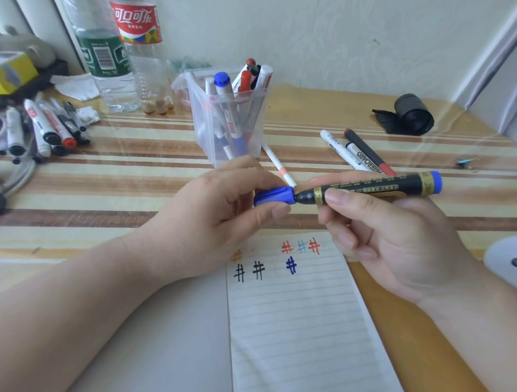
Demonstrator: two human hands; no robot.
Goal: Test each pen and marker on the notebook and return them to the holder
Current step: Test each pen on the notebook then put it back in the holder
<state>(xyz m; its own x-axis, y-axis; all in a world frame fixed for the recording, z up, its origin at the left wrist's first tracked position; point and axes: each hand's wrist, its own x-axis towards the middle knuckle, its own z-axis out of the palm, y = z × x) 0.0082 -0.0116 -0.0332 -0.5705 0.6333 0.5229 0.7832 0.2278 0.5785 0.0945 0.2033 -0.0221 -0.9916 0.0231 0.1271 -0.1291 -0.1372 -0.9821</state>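
Blue cap [273, 195] is pinched between the left hand [221, 212] thumb and curled fingers, butted against the nib end of a black marker [369, 188] with gold bands and a blue tail. Can't tell if the cap is seated. Right hand [382, 238] grips the barrel, thumb across it, fingers curled under. Both are held above the counter [134, 191], over the top edge of the lined notebook [299, 329] at 6 o'clock. The page carries hash marks [291, 265] in black, blue and red. Clear plastic holder [224, 127] is at 12 o'clock from the hands, with markers standing inside. Loose whiteboard markers [362, 158] lie at 1 o'clock, a marker pile [45, 126] at 10 o'clock, and a black bag roll [412, 114] at 2 o'clock.
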